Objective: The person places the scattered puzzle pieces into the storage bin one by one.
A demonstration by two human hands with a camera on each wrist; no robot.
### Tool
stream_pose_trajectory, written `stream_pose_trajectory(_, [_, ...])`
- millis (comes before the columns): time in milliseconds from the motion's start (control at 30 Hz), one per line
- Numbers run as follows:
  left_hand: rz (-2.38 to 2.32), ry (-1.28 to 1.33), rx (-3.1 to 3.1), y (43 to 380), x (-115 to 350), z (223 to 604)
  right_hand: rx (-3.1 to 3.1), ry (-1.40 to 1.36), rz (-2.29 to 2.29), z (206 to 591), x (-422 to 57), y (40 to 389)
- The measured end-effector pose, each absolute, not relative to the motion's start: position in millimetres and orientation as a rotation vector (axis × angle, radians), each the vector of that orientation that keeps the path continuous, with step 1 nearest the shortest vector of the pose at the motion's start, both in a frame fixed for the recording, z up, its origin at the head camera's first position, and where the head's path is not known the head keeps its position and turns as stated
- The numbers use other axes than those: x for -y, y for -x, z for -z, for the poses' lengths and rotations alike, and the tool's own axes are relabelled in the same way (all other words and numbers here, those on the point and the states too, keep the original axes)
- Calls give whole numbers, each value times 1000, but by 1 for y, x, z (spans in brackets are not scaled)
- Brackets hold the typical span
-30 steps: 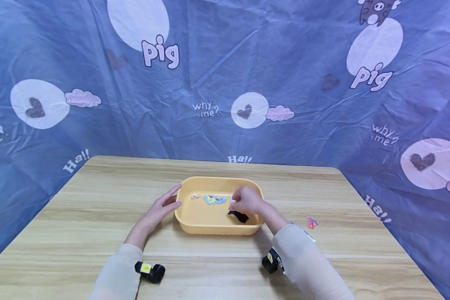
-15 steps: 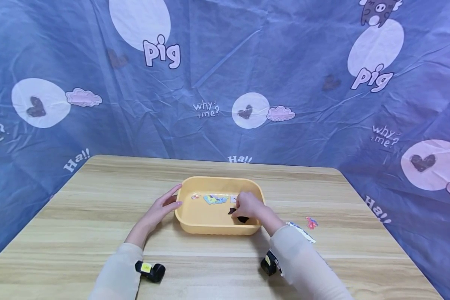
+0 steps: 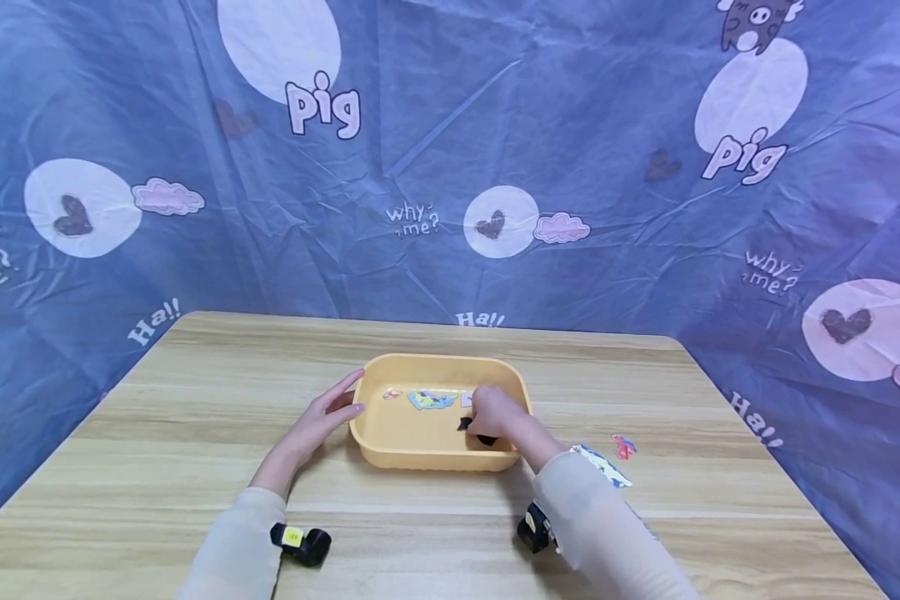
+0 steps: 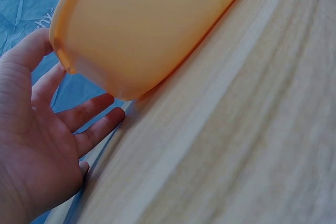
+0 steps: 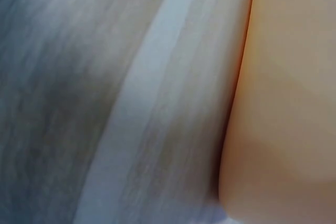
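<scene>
A yellow plastic basin (image 3: 408, 433) stands on the table. At its left end my left hand (image 3: 315, 425) holds the rim with thumb and index finger, the other fingers spread outside the wall; the left wrist view shows this hand (image 4: 47, 129) beside the basin wall (image 4: 142, 30). My right hand (image 3: 497, 414) reaches inside with curled fingers and pinches a flat black piece (image 3: 487, 439) on the basin floor. The hand covers its middle, and its kind is unclear. Near it lie a white piece (image 3: 467, 400), a blue-and-yellow cutout (image 3: 431, 401) and a small red-and-white cutout (image 3: 392, 394).
Right of the basin, a red-and-blue cutout (image 3: 624, 447) and a blue-and-white sheet (image 3: 603, 467) lie on the wooden table (image 3: 270, 350); the right sleeve partly covers the sheet. A blue printed cloth (image 3: 435, 167) hangs behind the table.
My right hand has moved down and slightly toward me inside the basin, from above the black piece onto it. The left hand has stayed at the rim.
</scene>
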State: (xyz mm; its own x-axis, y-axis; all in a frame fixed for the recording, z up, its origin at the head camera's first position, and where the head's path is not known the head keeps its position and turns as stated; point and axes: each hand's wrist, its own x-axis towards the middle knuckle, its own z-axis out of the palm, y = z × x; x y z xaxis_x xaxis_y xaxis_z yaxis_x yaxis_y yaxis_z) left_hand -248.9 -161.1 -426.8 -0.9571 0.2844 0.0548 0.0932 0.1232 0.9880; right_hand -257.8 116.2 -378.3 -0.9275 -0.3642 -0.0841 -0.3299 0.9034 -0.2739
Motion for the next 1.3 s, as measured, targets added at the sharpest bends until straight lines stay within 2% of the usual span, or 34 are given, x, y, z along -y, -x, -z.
stream_pose_trajectory(333, [-1947, -357, -2247, 250, 161, 429, -2906, 581, 494, 382, -115, 258])
stream_pose_trajectory(767, [-1954, -373, -2242, 250, 161, 428, -2920, 844, 732, 377, -107, 267])
stream_pose_trajectory(1033, [-1964, -379, -2235, 250, 161, 429, -2719, 771, 1218, 372, -102, 266])
stream_pose_trajectory(1300, [-1976, -386, -2230, 250, 161, 430, -2580, 636, 1459, 366, -101, 266])
